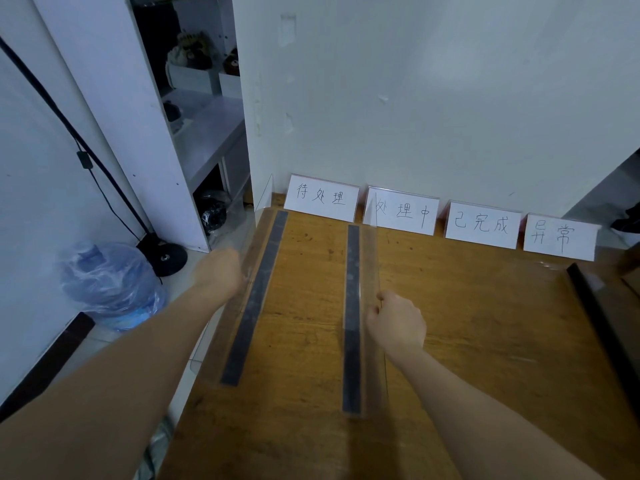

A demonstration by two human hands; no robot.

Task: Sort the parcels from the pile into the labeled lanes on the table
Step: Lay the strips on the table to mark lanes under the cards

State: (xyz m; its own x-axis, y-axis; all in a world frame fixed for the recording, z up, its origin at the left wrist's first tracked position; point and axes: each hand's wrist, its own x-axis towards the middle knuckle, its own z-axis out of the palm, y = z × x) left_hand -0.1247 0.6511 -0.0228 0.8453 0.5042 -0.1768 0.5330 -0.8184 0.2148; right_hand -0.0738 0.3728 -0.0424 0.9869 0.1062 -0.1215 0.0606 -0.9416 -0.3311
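Observation:
Two clear plastic lane dividers with dark base strips stand on the wooden table (485, 341). My left hand (220, 271) grips the upper edge of the left divider (256, 296) at the table's left edge. My right hand (396, 325) pinches the top edge of the second divider (353, 317) near its middle. Several white handwritten label cards (322, 199) lean against the wall at the table's far end, one per lane. No parcels are in view.
A third dark-edged divider (595, 306) lies at the table's right side. On the floor to the left are a bagged water jug (110, 282) and a black lamp base (166, 254). Behind stands a white shelf unit (194, 98).

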